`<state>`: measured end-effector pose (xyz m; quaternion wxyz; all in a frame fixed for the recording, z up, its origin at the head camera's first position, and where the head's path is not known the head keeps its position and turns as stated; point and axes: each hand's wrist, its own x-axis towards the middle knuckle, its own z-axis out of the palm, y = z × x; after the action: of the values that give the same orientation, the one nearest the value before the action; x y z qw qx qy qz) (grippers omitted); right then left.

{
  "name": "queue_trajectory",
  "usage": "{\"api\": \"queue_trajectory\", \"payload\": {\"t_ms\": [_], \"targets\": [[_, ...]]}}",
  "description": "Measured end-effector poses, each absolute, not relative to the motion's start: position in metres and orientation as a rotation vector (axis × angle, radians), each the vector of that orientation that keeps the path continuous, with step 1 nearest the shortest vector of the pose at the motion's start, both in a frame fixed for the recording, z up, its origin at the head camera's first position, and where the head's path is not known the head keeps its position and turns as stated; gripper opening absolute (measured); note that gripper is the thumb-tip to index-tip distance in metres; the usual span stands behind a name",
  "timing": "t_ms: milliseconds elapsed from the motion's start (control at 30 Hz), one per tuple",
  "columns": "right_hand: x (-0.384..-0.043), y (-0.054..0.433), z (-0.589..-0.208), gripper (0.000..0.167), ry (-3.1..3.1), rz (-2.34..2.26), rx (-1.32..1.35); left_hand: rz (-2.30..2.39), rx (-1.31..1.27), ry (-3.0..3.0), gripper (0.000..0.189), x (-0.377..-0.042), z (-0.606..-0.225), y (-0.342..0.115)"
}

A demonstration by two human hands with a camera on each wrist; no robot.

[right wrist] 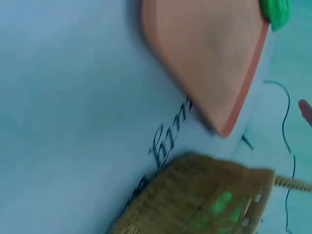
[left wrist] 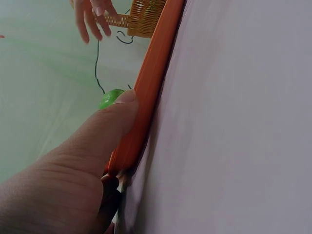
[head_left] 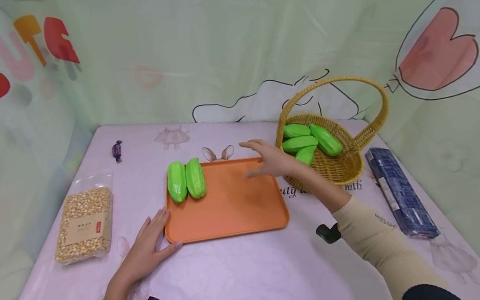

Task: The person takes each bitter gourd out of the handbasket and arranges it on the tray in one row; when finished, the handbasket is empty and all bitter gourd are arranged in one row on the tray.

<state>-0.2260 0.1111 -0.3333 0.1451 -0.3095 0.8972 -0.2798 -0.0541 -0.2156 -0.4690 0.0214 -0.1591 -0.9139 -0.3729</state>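
Two glossy green ridged gourd-like fruits (head_left: 186, 180) lie side by side at the left end of the orange tray (head_left: 236, 215). My left hand (head_left: 144, 249) touches the tray's near left corner. Its fingers lie along the left side, and in the left wrist view the thumb (left wrist: 114, 114) rests against the tray's rim. Over the tray's far right part hovers my right hand (head_left: 272, 159), fingers spread and holding nothing. Just right of it stands a wicker basket (head_left: 349, 163), with several similar green fruits (head_left: 300, 143) inside; my right forearm partly covers it.
A bag of corn kernels (head_left: 84, 226) lies at the left, with a small purple wrapped candy (head_left: 117, 151) farther back. At the right edge is a dark blue patterned packet (head_left: 402, 192). The basket's tall handle (head_left: 335, 80) arches above it.
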Motion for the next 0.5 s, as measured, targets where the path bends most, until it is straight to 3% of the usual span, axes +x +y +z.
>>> {"api": "queue_trajectory", "payload": {"t_ms": [500], "targets": [[-0.231,0.195,-0.33,0.06,2.773,-0.8,-0.728,-1.162,-0.494,-2.822,0.083,-0.055,-0.473,-0.217]]}}
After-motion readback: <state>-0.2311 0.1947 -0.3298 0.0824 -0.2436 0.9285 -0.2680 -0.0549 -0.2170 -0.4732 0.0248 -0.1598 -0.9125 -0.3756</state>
